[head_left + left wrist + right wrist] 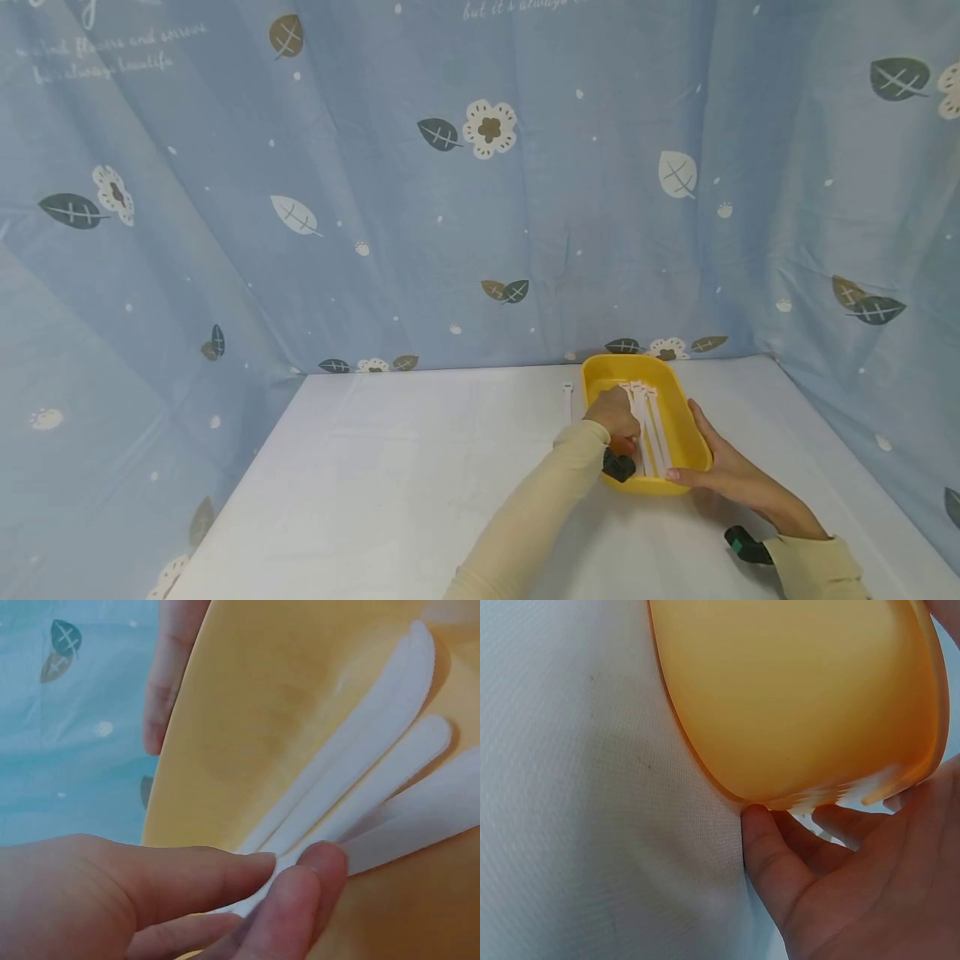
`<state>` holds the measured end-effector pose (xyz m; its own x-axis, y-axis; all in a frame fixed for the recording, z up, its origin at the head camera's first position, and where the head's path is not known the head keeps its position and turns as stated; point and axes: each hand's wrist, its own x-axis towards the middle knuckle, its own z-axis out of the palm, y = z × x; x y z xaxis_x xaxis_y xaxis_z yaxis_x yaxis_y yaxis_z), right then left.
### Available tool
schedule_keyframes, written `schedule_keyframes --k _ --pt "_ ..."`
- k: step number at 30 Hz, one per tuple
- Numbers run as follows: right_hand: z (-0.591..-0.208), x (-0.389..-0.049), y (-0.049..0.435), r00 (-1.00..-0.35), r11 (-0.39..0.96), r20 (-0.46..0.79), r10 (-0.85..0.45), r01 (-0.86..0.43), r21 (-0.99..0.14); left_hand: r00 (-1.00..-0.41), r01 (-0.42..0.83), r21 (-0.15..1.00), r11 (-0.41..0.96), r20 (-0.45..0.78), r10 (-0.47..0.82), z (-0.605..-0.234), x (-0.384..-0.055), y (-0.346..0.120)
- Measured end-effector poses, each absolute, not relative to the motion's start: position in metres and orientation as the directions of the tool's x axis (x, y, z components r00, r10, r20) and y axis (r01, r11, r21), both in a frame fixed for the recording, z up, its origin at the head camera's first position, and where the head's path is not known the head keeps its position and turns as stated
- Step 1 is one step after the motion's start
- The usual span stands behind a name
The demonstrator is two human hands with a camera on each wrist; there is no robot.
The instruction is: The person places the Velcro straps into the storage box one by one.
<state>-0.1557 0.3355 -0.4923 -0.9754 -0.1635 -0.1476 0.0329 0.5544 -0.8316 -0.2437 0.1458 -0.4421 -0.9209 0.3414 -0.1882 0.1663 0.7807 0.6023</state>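
A yellow tray [684, 429] lies on the white table, with several white strips [657, 425] lengthwise inside it. These strips have small square heads at the far end and, in the left wrist view, rounded tails. My left hand [613, 413] reaches into the tray's left side and pinches one white strip [281, 862] between thumb and fingertips; much of that strip is hidden by the fingers. With the thumb at the near right corner, my right hand [723, 467] grips the tray's rim, its other fingers along the outer right side.
Another white strip [567, 403] with a slotted head lies on the table [405, 467], just left of the tray. A blue patterned curtain [420, 208] hangs along the back and sides of the table. Each wrist carries a black camera [619, 465].
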Motion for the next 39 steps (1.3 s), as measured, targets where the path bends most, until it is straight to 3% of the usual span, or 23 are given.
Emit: schedule_keyframes --k 7,19,39 --pt "-0.491 -0.156 0.334 -0.975 0.567 -0.162 -0.154 0.047 -0.822 -0.910 0.200 0.644 0.738 -0.156 0.384 -0.437 -0.250 0.136" --pt "-0.493 -0.158 0.336 -0.973 0.551 -0.178 -0.147 0.069 -0.832 -0.906 0.154 0.822 0.549 -0.103 0.410 -0.416 -0.249 0.101" --pt "-0.494 -0.160 0.337 -0.967 0.519 -0.188 -0.170 0.074 -0.852 -0.927 0.251 0.873 0.418 0.091 0.365 -0.424 -0.236 0.039"
